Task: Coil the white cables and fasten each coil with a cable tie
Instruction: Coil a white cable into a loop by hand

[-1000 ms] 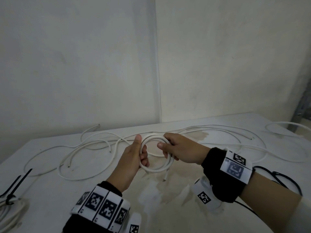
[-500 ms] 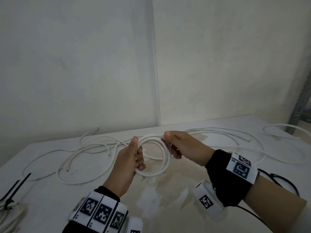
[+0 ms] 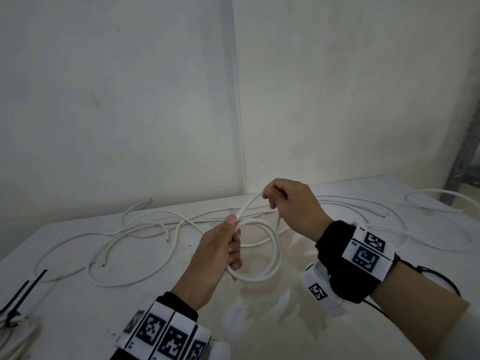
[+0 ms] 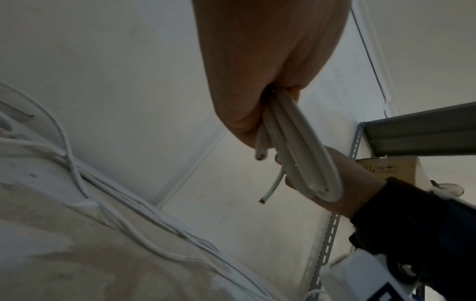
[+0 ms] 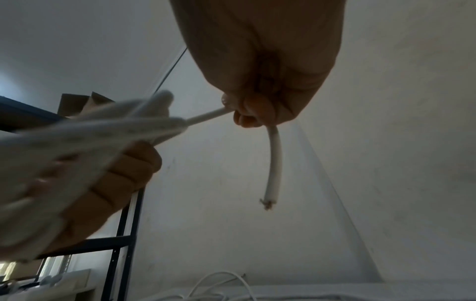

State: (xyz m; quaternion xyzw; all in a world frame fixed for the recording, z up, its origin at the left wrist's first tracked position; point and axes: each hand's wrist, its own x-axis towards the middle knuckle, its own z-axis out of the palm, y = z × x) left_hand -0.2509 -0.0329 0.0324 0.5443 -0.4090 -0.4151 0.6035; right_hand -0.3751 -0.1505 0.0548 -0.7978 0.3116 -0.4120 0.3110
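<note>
The left hand (image 3: 218,255) is closed in a fist around one side of a small round coil of thick white plastic-sheathed cable (image 3: 270,255), thumb laid on top where the loops cross, holding it up above the white, stained tabletop (image 3: 161,318). From the left wrist view several turns of that coil (image 4: 304,154) run side by side out of the curled fingers (image 4: 291,95), and a short cut end pokes out beneath them. The right hand (image 3: 293,203) sits just beyond and to the right of the left, raised a little higher, its fingers and thumb pinched on the cable's free tail (image 3: 249,203), which runs straight and taut from the left thumb up to it. In the right wrist view the tail (image 5: 206,117) enters the curled fingers (image 5: 255,112) and its last stretch (image 5: 274,160) hangs down from the fist, ending in a frayed cut tip. The coil there is blurred, so its number of turns cannot be counted reliably. Beyond both hands, more loose white cables (image 3: 135,227) sprawl across the table toward the wall. Far to the left of the left hand lies a bundled white coil (image 3: 13,336) bound with a black cable tie (image 3: 18,297).
</note>
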